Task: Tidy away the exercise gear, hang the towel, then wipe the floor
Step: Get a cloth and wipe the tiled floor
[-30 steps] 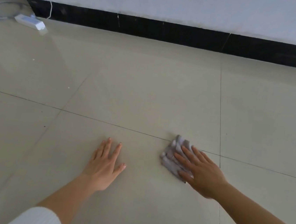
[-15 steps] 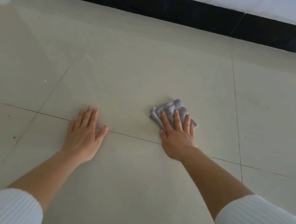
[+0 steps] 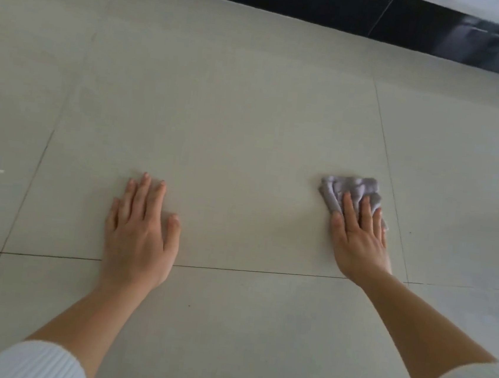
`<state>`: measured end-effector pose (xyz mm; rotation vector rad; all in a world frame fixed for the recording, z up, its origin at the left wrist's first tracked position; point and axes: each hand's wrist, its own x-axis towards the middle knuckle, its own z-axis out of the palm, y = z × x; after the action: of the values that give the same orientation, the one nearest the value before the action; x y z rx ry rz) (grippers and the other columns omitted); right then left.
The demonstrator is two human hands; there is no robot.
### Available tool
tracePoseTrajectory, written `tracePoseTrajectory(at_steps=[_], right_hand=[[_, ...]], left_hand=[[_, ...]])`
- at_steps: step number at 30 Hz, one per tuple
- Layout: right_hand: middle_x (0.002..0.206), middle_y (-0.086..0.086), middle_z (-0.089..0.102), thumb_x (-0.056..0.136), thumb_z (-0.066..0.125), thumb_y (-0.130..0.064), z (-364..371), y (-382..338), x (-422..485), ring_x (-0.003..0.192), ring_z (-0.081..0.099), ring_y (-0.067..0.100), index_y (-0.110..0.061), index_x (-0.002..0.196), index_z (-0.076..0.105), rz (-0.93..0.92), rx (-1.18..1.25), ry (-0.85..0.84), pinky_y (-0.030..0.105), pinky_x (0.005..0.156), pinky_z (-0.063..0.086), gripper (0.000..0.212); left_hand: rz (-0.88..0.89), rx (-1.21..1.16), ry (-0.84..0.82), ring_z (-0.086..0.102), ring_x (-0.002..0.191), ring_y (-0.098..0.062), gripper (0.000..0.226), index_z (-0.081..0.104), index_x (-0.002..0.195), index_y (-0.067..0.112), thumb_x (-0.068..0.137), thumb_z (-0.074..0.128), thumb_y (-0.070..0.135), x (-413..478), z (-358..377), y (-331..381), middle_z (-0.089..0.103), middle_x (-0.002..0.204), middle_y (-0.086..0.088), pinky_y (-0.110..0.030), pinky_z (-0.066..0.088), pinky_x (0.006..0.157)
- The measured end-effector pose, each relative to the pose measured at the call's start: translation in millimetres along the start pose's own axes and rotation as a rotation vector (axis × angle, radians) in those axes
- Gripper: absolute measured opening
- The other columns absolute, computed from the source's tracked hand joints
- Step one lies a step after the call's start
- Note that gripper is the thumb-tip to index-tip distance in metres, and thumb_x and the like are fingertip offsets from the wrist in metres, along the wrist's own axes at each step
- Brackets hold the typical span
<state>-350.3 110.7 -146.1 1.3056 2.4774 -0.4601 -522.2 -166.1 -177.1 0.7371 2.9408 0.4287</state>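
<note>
A crumpled grey cloth (image 3: pixel 349 189) lies on the beige tiled floor (image 3: pixel 234 119) at the right. My right hand (image 3: pixel 360 240) presses flat on the cloth's near part with straight fingers. The cloth's far edge shows beyond my fingertips. Flat on the bare tile to the left lies my left hand (image 3: pixel 140 232), fingers straight, holding nothing. Both forearms come from white ribbed sleeves at the bottom corners.
A black skirting strip (image 3: pixel 322 8) runs along the wall at the top, close beyond the tile I lean on. Grout lines cross the floor near my wrists. A small white speck (image 3: pixel 0 171) sits on the floor at far left.
My right hand has slid the cloth away from me and then to the right, widening the gap between my hands. The view has dropped closer to the floor; the white object at left is out of view.
</note>
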Motion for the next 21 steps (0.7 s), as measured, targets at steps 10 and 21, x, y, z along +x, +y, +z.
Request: tracePoseTrajectory(at_steps=[10, 21], right_hand=[[0.158, -0.006, -0.020, 0.096, 0.002, -0.053, -12, -42, 9, 0.144, -0.022, 0.027, -0.046, 0.147, -0.009, 0.019, 0.050, -0.171, 0.046, 0.118, -0.008, 0.053], [0.159, -0.004, -0.019, 0.100, 0.015, -0.048, -44, -120, 140, 0.144, -0.019, 0.036, -0.053, 0.145, -0.006, -0.060, -0.067, -0.048, 0.050, 0.116, -0.009, 0.050]], left_hand=[[-0.041, -0.009, -0.077, 0.030, 0.140, -0.027, 0.062, 0.042, 0.139, 0.012, 0.085, 0.031, 0.039, 4, -11, 4, 0.035, 0.151, -0.010, -0.045, 0.021, 0.110], [-0.027, -0.002, -0.004, 0.029, 0.140, -0.026, 0.058, 0.043, 0.139, 0.013, 0.088, 0.033, 0.038, 3, -3, 3, 0.036, 0.150, -0.008, -0.044, 0.020, 0.112]])
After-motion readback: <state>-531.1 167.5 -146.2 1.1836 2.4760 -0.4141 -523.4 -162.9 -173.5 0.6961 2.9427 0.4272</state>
